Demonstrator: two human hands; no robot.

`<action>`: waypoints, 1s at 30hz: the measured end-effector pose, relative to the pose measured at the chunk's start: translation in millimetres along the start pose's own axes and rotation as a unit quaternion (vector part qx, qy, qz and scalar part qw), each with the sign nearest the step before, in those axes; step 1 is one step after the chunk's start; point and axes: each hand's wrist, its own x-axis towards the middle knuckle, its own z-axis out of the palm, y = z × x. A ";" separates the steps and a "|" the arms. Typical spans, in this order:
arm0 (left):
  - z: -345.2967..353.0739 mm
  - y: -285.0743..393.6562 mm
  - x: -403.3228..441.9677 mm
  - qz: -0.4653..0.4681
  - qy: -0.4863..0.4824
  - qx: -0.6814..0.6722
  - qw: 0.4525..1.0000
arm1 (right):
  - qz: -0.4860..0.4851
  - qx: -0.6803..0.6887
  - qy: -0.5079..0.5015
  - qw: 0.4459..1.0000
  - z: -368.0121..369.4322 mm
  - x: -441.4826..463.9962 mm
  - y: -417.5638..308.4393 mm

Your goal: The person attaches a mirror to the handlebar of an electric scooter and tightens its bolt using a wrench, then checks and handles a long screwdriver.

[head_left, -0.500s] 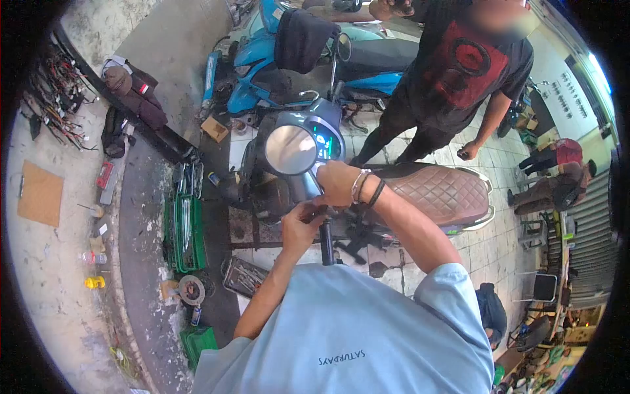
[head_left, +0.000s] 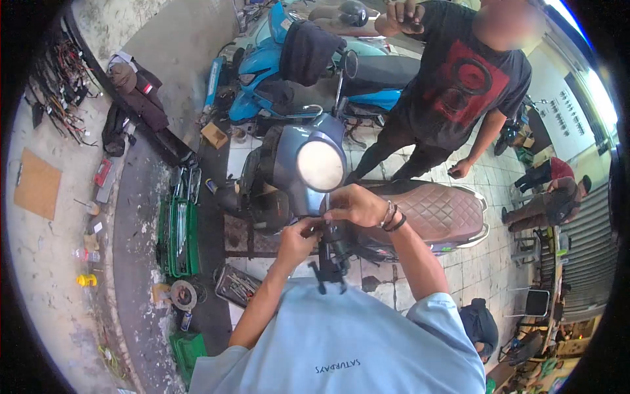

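Both hands are at the handlebar of a grey-blue scooter (head_left: pixel 305 141), just below its round mirror (head_left: pixel 320 165). My left hand (head_left: pixel 300 241) is closed, fingertips pinched against the handlebar's underside; whatever they hold is hidden. My right hand (head_left: pixel 357 207) has its fingers curled beside the mirror's base, thumb towards the left fingertips; its grasp cannot be made out. Close below the hands, a black bracket with claw-like arms (head_left: pixel 331 276) hangs by the handlebar grip, in front of my light blue shirt (head_left: pixel 367 328). A brown quilted seat (head_left: pixel 433 213) extends to the right.
Another person (head_left: pixel 459 85) stands beyond the seat, one hand raised. A blue scooter (head_left: pixel 262 65) is parked behind. At left are a green toolbox (head_left: pixel 178 236), a metal tray of tools (head_left: pixel 239 285) and a metal disc (head_left: pixel 184 294). Other people (head_left: pixel 548 190) are at far right.
The handlebar and mirror have swung, so the mirror now covers the lit dashboard. The black bracket has come nearer my shirt. My right hand has shifted lower and right.
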 end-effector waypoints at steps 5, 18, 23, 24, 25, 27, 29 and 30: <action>3.3 -10.1 -10.2 0.064 0.001 -0.086 0.994 | 0.036 0.163 0.147 0.975 26.9 -11.3 15.8; 7.8 -23.5 -15.5 0.121 0.057 -0.103 0.986 | -0.067 0.131 0.401 0.904 116.6 -43.3 26.1; -8.8 -18.4 -1.3 0.022 -0.009 -0.119 0.993 | -0.137 -0.149 0.388 0.899 109.6 -43.0 37.1; -14.9 -17.3 3.9 -0.017 -0.058 -0.106 0.993 | -0.139 -0.152 0.383 0.901 105.6 -43.2 33.8; -18.5 -7.8 7.0 -0.015 -0.070 -0.125 0.990 | -0.135 -0.185 0.354 0.906 99.2 -43.6 29.2; -29.3 13.0 12.9 0.018 -0.082 -0.083 0.993 | -0.149 -0.257 0.301 0.906 85.7 -41.5 20.9; -35.3 10.4 22.6 0.032 -0.136 -0.050 0.989 | -0.173 -0.309 0.240 0.904 75.3 -38.8 15.3; -35.8 3.6 27.3 0.030 -0.127 -0.057 0.990 | -0.192 -0.357 0.193 0.894 71.3 -36.8 13.6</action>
